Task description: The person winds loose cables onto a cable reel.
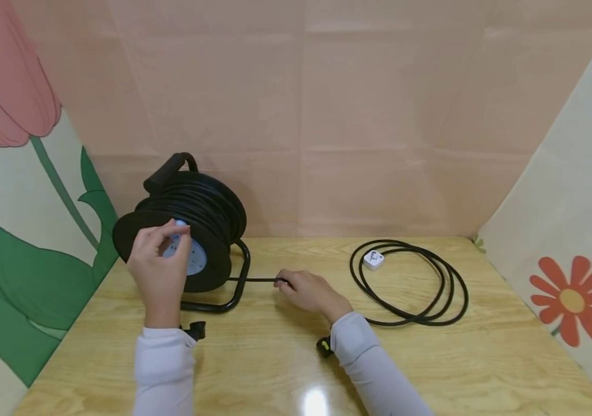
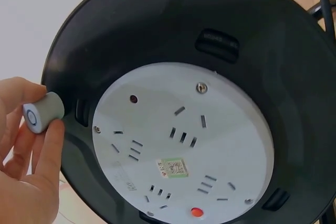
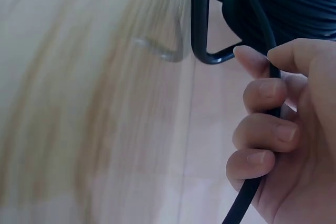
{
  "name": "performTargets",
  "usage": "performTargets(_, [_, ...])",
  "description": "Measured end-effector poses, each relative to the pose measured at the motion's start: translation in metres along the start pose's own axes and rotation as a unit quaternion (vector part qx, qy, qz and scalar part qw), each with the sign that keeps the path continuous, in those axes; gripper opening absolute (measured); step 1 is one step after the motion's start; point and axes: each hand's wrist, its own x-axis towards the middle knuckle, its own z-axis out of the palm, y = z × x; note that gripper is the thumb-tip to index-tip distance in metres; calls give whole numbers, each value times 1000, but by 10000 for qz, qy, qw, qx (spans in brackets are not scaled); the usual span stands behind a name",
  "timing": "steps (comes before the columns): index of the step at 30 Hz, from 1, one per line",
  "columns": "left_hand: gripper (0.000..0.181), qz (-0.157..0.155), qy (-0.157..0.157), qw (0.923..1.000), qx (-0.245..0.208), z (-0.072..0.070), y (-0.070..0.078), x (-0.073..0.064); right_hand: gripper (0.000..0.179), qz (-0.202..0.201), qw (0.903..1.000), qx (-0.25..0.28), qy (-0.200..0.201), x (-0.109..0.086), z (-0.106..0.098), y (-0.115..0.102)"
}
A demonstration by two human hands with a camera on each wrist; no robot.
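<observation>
A black cable reel stands on its tubular frame at the left of the table, wound with black cable. My left hand is in front of its face, thumb and fingers pinching the pale grey knob near the rim of the black disc. In the left wrist view, the white socket panel shows slots, screws and a red button. My right hand grips the black cable just right of the frame, fingers curled round it. Between hand and reel the cable runs nearly straight.
Loose cable lies in wide loops at the right of the table, with a white plug inside the loops. A pink backdrop rises behind the wooden table. Flower-printed panels stand at both sides.
</observation>
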Motion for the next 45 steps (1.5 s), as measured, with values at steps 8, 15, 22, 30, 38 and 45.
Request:
performTargets(8, [7,82,-241,9991,-343,4,3,-7,34,15,9987,350,-370,0,-2,0])
performTargets(15, [6,341,-384,9985,-165,2,3,-6,32,-80,9976,465,-513,0,-3,-8])
performTargets(22, [6,425,-790,9959,121,0,8,-5,32,66,9977,408,-543,-4,-6,-6])
performTargets(30, [6,204,-1462,9878,497,0,10,-10,34,123,9970,473,-608,-7,-6,1])
performTargets(38, [6,72,-1906,9794,656,3,7,-12,34,-77,9961,553,-690,-4,-6,0])
performTargets(45, [15,-380,-2108,9746,662,0,8,-8,35,-63,9960,453,-764,-3,-4,-6])
